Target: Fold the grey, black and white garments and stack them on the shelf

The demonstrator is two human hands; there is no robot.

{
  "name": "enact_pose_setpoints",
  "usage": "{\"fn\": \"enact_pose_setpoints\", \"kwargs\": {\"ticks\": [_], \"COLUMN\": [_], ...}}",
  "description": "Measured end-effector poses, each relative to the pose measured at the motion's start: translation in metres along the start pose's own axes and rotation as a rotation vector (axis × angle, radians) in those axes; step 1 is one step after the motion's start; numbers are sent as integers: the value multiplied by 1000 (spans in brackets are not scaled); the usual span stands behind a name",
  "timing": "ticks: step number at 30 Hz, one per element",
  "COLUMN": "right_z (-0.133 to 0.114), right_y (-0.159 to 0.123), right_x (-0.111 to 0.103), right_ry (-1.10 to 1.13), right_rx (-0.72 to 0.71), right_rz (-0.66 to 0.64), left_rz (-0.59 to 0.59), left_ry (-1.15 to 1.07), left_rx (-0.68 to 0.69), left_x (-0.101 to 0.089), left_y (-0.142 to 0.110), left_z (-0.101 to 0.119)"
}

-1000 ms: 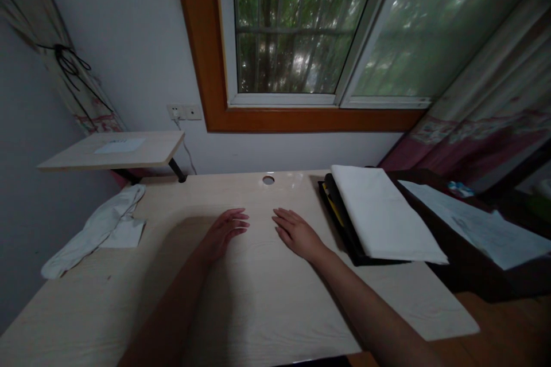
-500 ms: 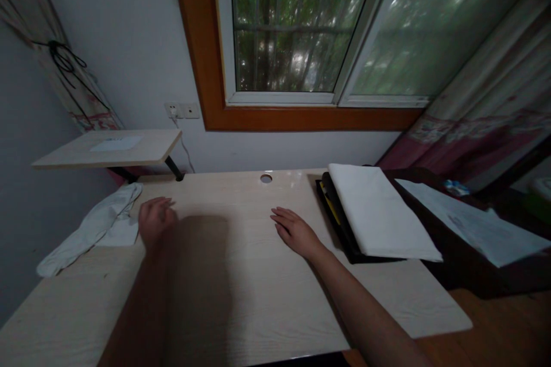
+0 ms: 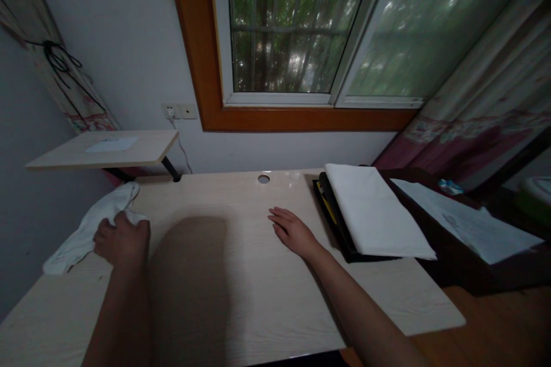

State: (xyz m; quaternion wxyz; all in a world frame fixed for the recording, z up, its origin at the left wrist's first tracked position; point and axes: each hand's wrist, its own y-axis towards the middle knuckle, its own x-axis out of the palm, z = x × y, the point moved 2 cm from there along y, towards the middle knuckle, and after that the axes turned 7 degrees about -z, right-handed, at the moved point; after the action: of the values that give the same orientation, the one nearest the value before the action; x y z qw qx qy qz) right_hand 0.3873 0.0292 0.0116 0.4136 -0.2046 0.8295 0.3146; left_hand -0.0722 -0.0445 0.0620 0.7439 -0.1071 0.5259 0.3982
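Note:
At the desk's left edge, a crumpled white cloth (image 3: 92, 221) lies in a long heap. My left hand (image 3: 123, 238) is on its near right part, with the fingers curled down into the fabric and a fold showing past the knuckles. The fingertips are hidden by the hand. My right hand (image 3: 293, 232) rests palm down on the bare desktop (image 3: 267, 292), right of the middle. Its fingers are stretched out and point left, with nothing in them.
Right of my right hand, a white sheet (image 3: 374, 212) lies on a black folder (image 3: 321, 192). A small raised shelf (image 3: 146, 152) on black legs stands at the back left. Near the rear edge is a round cable hole (image 3: 264, 179). Papers (image 3: 465, 221) lie on a dark surface at right.
My left hand has moved left and slightly nearer, from the bare desk onto the white cloth, and has closed on it. My right hand stays in place.

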Motion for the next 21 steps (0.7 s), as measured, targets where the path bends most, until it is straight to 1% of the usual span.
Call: {"fn": "enact_pose_setpoints", "kwargs": {"ticks": [2,3,5,9,13,15,19,21], "right_z": [0,0,-1,-2,-2,-2,-3,-4], "right_y": [0,0,0,1,1,1,1,1], "right_x": [0,-1,-1,-1,0,-1,-2,-2], "right_ry": [-12,-17,-22,-23,-16,-17,-33,-47], "right_rx": [1,2,5,3,-7,-2,5,8], "right_rz": [-8,-11,-18,-15,-1,1,-2,-5], "left_rz": [28,28,-7,-61,-111,-163,-301,-352], "left_ry": [66,88,106,77,17,-37,-157,-225], "left_rx": [6,33,101,189,314,370,532,565], "left_x": [4,7,11,17,24,30,44,49], "left_y": [3,4,4,3,3,2,-2,-6], "left_z": [-3,-3,-2,8,20,25,35,40]}}
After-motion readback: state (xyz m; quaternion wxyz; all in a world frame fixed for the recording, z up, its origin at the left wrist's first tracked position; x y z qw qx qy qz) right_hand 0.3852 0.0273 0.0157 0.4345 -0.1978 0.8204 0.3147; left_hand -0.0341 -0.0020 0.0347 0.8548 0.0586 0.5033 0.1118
